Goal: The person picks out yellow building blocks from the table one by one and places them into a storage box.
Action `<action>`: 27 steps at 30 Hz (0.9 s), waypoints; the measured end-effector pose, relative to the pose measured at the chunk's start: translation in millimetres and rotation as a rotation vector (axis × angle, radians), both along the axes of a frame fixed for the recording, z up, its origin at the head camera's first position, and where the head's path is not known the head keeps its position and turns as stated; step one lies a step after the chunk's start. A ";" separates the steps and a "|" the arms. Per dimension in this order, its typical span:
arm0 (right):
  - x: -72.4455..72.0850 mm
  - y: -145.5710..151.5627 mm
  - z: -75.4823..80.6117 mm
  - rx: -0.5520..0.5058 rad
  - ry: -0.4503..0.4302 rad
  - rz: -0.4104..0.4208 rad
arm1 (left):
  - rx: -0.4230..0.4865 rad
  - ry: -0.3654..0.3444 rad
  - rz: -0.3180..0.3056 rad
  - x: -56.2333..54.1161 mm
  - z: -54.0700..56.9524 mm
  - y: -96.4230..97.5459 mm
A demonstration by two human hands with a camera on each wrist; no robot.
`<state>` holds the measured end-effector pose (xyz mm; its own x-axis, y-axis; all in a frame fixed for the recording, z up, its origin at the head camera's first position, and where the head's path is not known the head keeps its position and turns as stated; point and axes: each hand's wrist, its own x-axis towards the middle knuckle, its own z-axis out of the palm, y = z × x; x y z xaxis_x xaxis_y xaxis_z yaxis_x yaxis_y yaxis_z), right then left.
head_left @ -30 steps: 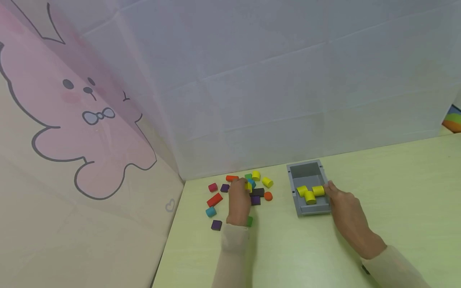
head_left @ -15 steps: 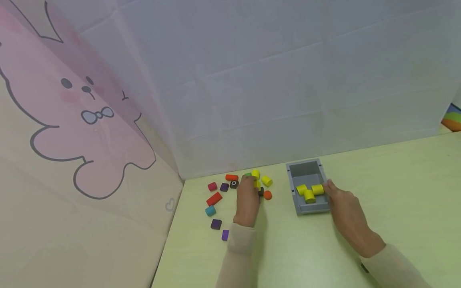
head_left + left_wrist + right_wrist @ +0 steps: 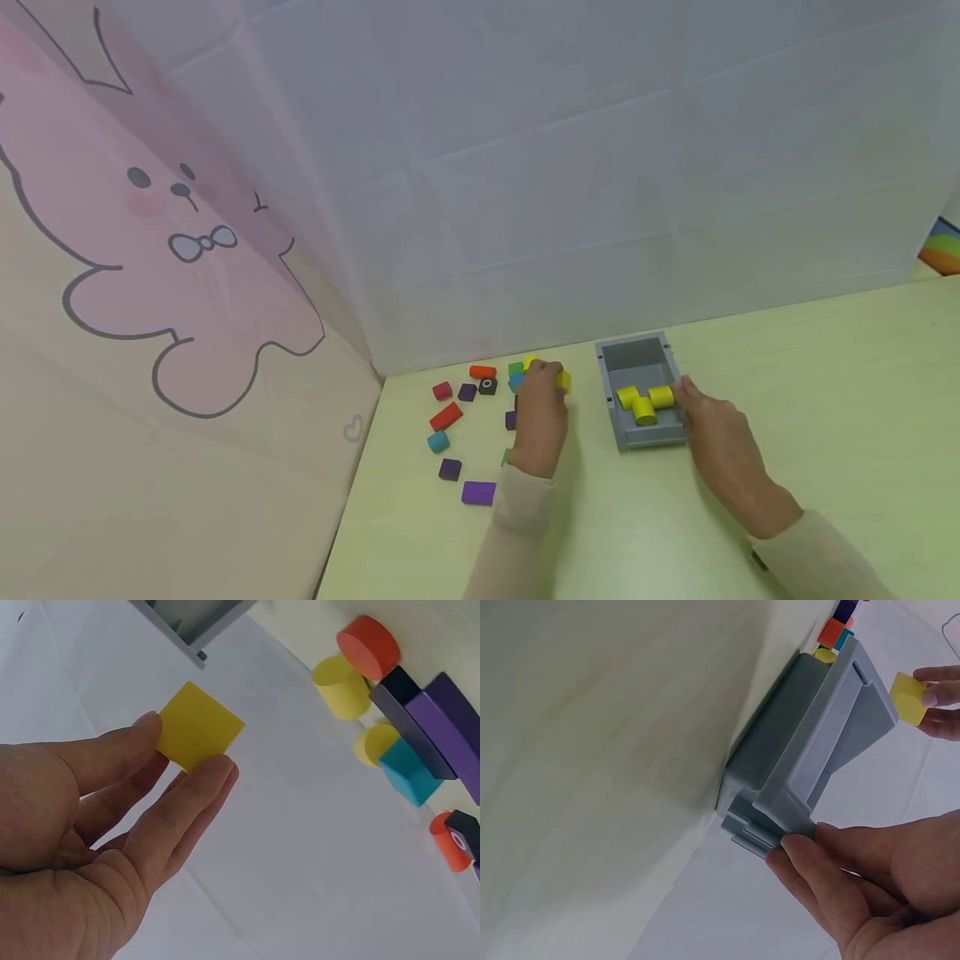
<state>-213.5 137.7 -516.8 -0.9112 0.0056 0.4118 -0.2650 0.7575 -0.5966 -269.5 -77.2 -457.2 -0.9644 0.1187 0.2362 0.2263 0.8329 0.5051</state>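
Observation:
My left hand [image 3: 542,417] pinches a yellow block [image 3: 199,727] between thumb and fingertips, raised above the scattered blocks at the back left of the table. In the left wrist view, a yellow cylinder [image 3: 339,686], an orange round block [image 3: 367,646] and a teal block [image 3: 410,771] lie off to the right. The right hand [image 3: 727,450] grips the right side of a small grey box [image 3: 632,354], thumb and fingers at its wall. Inside the box are three yellow cylinders [image 3: 643,412]. From the right wrist, the held yellow block shows just beyond the box's far end.
Left of the hands lie a red cylinder [image 3: 446,416], a blue block [image 3: 438,442], a dark cube [image 3: 450,470] and a purple block [image 3: 478,492]. A white sheet [image 3: 525,208] hangs along the table's back edge. A curtain with a pink rabbit [image 3: 210,308] is at left.
My left hand has moved rightward across the scattered blocks with the yellow block, uncovering the purple block near its wrist. The right hand and the grey box have stayed in place.

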 end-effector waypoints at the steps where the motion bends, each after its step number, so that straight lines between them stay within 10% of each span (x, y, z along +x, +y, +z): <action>1: 0.3 0.0 0.0 0.001 0.001 -0.002 | -0.001 -0.003 0.000 0.4 0.8 1.9; 27: -1.0 -0.1 -0.7 0.004 -0.006 -0.011 | 0.006 -0.063 -0.056 6.2 8.6 35.7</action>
